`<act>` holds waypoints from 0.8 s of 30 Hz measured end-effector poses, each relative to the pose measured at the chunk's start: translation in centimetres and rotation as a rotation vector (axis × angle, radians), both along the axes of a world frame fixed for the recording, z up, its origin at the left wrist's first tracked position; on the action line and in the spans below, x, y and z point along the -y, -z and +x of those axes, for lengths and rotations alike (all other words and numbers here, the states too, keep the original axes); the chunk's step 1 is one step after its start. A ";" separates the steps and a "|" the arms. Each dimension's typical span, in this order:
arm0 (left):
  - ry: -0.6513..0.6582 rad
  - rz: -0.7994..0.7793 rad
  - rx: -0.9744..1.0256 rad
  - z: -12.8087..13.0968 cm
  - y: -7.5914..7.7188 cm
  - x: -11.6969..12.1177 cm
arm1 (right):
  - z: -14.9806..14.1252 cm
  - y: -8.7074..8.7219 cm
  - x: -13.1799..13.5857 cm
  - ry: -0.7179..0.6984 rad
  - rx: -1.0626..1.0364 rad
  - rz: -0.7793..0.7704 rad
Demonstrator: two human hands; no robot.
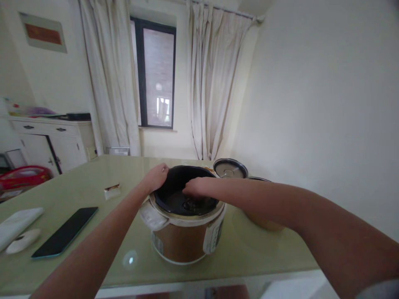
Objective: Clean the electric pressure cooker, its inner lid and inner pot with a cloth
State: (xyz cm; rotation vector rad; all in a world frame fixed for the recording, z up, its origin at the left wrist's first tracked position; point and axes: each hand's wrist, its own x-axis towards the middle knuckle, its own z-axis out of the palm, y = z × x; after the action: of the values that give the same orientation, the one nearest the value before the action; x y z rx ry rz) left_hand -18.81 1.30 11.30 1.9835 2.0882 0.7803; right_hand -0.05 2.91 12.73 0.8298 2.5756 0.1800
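Observation:
A brown-and-white electric cooker point(183, 241) stands on the table with its top open. Its dark inner pot point(171, 180) sits inside the body. My left hand point(157, 177) is closed over the pot's left rim. My right hand point(197, 189) reaches down into the pot from the right, with its fingers curled near the bottom. Whatever those fingers hold is too dark and blurred to make out. Behind my right forearm a rounded pot point(264, 223) is partly hidden, and a round lid point(230, 168) with a dark rim is beside it.
To the left on the glossy green table point(134, 232) lie a dark phone point(66, 232), a white oval object point(23, 241), a white slab-like object point(18, 224) and a small packet point(112, 191). A wall rises at the right. A red basket point(26, 176) stands beyond the table's left edge.

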 end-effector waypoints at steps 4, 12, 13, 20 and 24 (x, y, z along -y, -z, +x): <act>-0.004 0.009 0.011 -0.2 0.2 -0.3 | -2.1 0.5 -1.0 -0.089 0.001 0.064; -0.013 0.011 0.012 -0.1 0.0 -0.4 | -4.0 0.0 1.6 -0.290 -0.117 -0.011; -0.013 0.016 0.014 0.0 0.0 -0.3 | -4.0 0.0 2.1 -0.293 -0.122 -0.047; 0.015 0.035 -0.002 -0.4 0.4 -0.6 | -0.2 -0.9 2.5 -0.216 -0.221 -0.508; 0.038 0.032 -0.013 -0.5 0.4 -0.6 | 2.2 -1.2 1.0 -0.101 0.026 -0.422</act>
State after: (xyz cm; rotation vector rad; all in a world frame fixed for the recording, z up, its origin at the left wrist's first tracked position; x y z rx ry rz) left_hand -19.28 1.92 10.87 2.0441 2.0512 0.8000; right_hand 2.17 1.89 13.94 0.5360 2.4997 -0.3122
